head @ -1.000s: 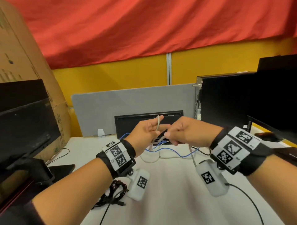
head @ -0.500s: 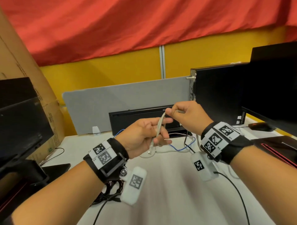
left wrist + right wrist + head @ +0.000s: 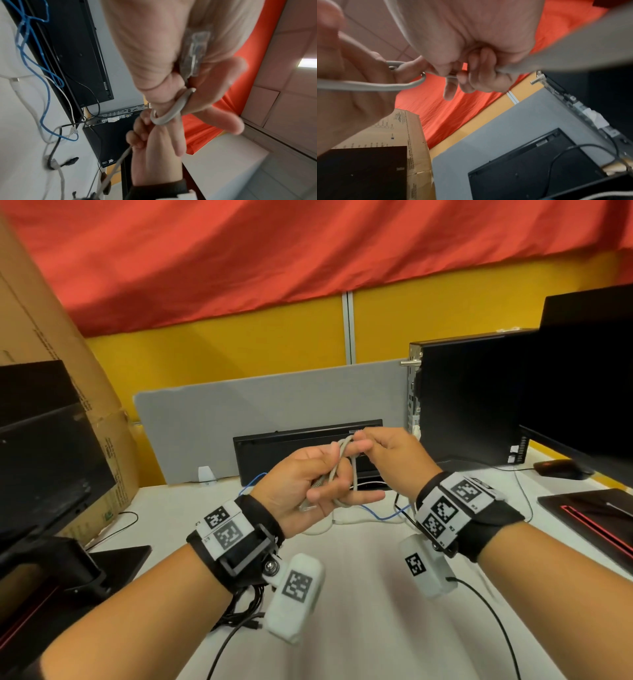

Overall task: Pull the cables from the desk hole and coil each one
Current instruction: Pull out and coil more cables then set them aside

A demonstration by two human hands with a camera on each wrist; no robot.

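Note:
A grey network cable (image 3: 343,470) is looped in my left hand (image 3: 310,486), whose fingers curl round the loops above the white desk (image 3: 359,594). Its clear plug (image 3: 195,54) lies against the left palm. My right hand (image 3: 387,458) pinches the same grey cable (image 3: 388,84) at the top of the loop, right beside the left fingers. A blue cable (image 3: 383,515) and a white cable (image 3: 346,522) lie on the desk below the hands, near the desk hole, which the hands mostly hide. A black cable (image 3: 54,147) lies among them.
A black keyboard (image 3: 301,446) leans on a grey partition (image 3: 267,416) behind the hands. A computer tower (image 3: 469,398) and monitor (image 3: 589,378) stand right, another monitor (image 3: 44,453) and cardboard box (image 3: 51,337) left. A coiled black cable (image 3: 239,607) lies under my left wrist.
The right hand has brought the grey cable back to the left hand, laying another loop into it. Both hands have drawn closer together.

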